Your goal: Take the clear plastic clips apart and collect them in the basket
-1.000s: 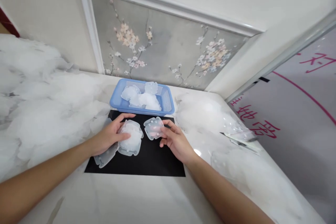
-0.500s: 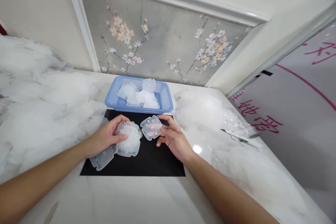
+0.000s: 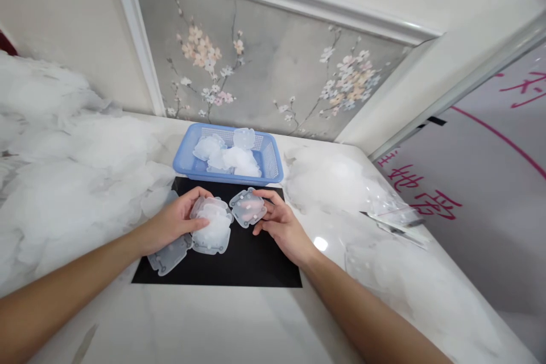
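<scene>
My left hand (image 3: 181, 220) is closed on a stack of translucent white plastic pieces (image 3: 213, 233), thumb on top. They are thin, roughly square sheets with notched edges. My right hand (image 3: 279, 227) pinches a single translucent plastic piece (image 3: 247, 208) at its right edge, tilted up beside the stack; small dots and slots show on it. Beneath my left hand, more loose plastic pieces (image 3: 170, 256) lie on a black mat (image 3: 256, 267). Behind the mat stands a blue plastic basket (image 3: 226, 178) with several such pieces (image 3: 239, 159) inside.
A large heap of translucent pieces (image 3: 77, 182) covers the left of the white marble table (image 3: 205, 324). Another bagged-looking pile (image 3: 328, 179) lies to the right, near a dark-edged blade-like tool (image 3: 392, 227). A flower-patterned wall panel (image 3: 264, 57) rises behind.
The view has shifted slightly. My right hand still pinches the single piece, its fingers moved a little along the edge. My left hand keeps its hold on the stack.
</scene>
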`<state>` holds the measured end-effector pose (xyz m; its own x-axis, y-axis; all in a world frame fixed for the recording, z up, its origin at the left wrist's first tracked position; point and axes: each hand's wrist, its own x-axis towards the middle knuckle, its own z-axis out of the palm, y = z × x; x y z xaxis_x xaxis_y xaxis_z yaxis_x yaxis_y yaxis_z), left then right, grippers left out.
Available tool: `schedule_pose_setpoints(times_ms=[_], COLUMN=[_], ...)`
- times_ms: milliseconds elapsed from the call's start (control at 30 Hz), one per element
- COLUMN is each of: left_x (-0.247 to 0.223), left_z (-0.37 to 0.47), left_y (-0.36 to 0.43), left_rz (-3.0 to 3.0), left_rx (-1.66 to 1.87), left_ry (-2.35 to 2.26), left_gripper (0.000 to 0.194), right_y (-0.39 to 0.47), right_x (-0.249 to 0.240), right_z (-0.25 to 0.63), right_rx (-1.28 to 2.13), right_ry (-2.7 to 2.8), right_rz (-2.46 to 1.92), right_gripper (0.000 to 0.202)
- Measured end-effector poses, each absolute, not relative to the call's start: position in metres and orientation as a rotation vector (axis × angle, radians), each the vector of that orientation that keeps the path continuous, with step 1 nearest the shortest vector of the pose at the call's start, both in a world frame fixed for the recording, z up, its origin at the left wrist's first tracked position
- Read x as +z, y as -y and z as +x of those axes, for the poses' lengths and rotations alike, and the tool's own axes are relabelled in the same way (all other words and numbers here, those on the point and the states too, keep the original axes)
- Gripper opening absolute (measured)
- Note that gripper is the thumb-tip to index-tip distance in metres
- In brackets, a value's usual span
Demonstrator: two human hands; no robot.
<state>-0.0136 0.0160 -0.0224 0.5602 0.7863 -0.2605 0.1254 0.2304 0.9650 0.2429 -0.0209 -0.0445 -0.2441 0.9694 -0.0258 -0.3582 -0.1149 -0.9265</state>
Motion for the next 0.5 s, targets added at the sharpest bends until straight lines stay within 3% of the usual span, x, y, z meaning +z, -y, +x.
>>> schedule_pose_setpoints(times_ms=[67, 167, 267, 500], left_x=[-0.022, -0.02, -0.017, -0.012], left_z=[-0.013, -0.013, -0.014, -0.012], left_y=[-0.016, -0.017, -0.016, -0.016], left_rz=[1.285, 1.314, 1.35, 1.393], left_rx=[0.548, 0.52, 0.491, 0.438], left_ry=[-0.904, -0.932, -0.95, -0.949], left_gripper=[0.043, 0.051, 0.043, 0.03], right_y=[0.021, 0.022, 0.024, 0.022], right_x=[-0.045, -0.044, -0.042, -0.039], right_z=[0.243, 0.243, 0.244, 0.242], right_rx=[1.554, 1.438, 1.276, 1.501], right_ry=[1.085, 1.139, 1.133, 0.832], right_rz=[-0.902, -1.048, -1.11, -0.976], right_gripper=[0.045, 0.015, 0.028, 0.035])
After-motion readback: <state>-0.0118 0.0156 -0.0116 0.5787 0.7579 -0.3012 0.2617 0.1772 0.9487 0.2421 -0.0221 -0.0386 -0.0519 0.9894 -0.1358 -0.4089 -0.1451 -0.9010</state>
